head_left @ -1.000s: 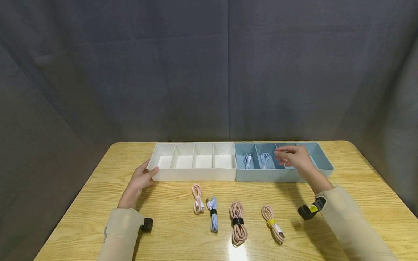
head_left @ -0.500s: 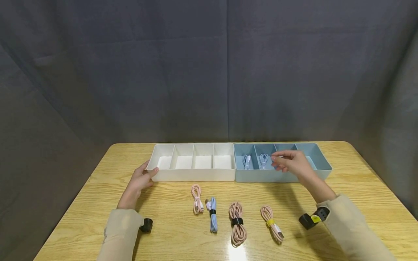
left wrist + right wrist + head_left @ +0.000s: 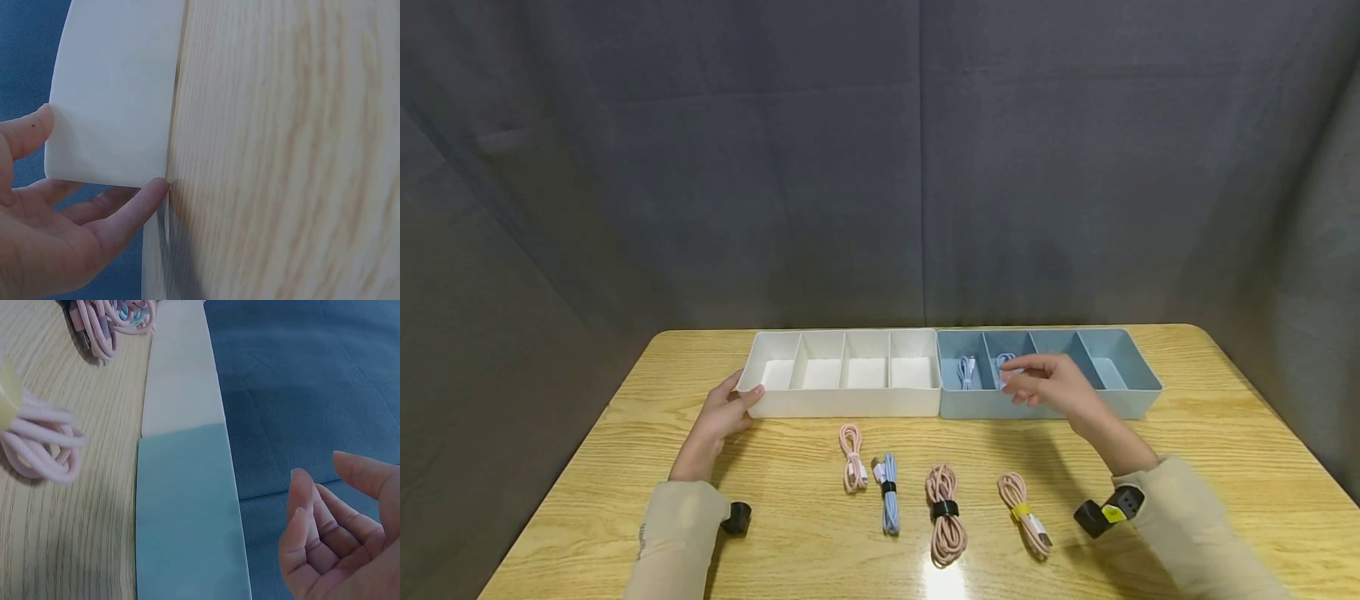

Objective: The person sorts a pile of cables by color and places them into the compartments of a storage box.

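My left hand (image 3: 722, 414) grips the near left corner of a white divided box (image 3: 846, 404). In the left wrist view its thumb lies at the rim and its fingers along the end wall. A blue divided box (image 3: 973, 406) stands end to end with the white one. My right hand (image 3: 1051, 390) hovers over the blue box's front wall, fingers loosely bent and holding nothing. Inside the blue box, a coiled pale blue charging cable (image 3: 966, 374) lies in the leftmost compartment. Another coiled cable (image 3: 1004, 360) lies in the second, partly hidden by the right hand's fingertips.
In front of the boxes lie a thin pink cable (image 3: 852, 458), a blue cable (image 3: 890, 496) with a black tie, a thick pink cable (image 3: 948, 529) with a black tie, and a pink cable (image 3: 1015, 490) with a yellow tie. A dark curtain (image 3: 775, 167) hangs behind.
My right hand has moved left and toward the person, from over the blue box's right compartments to its second compartment. The left hand, boxes and cables have stayed in place.
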A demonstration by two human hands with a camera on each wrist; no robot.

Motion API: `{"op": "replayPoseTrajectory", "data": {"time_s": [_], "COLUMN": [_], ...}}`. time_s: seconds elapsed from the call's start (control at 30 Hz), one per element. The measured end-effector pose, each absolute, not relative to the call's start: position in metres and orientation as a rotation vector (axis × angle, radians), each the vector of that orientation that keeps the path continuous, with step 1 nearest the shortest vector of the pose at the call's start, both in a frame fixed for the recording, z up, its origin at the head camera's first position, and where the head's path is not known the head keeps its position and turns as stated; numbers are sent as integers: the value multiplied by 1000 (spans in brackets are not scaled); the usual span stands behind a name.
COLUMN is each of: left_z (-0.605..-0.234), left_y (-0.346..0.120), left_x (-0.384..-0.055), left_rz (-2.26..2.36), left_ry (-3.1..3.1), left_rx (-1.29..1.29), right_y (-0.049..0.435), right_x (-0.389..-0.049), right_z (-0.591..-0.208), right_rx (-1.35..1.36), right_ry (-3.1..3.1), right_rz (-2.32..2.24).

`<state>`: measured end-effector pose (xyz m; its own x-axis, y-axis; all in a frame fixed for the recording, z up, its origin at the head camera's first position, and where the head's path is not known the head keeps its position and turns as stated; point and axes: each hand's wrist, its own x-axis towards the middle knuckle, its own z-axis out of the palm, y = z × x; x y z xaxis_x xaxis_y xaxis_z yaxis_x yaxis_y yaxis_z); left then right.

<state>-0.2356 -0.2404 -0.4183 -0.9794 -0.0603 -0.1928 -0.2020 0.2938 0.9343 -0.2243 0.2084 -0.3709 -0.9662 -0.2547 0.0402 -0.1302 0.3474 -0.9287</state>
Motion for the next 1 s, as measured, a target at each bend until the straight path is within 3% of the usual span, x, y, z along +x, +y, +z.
{"op": "replayPoseTrajectory", "data": {"time_s": [1.0], "left_z": [-422], "left_y": [-241], "left_x": [-238], "left_rz": [1793], "left_ry": [2431], "left_rx": [-273], "right_y": [151], "right_x": [-224], "right_z": [-393], "right_rx": [-681], "right_ry": [2340], "right_rz": [-1490]}}
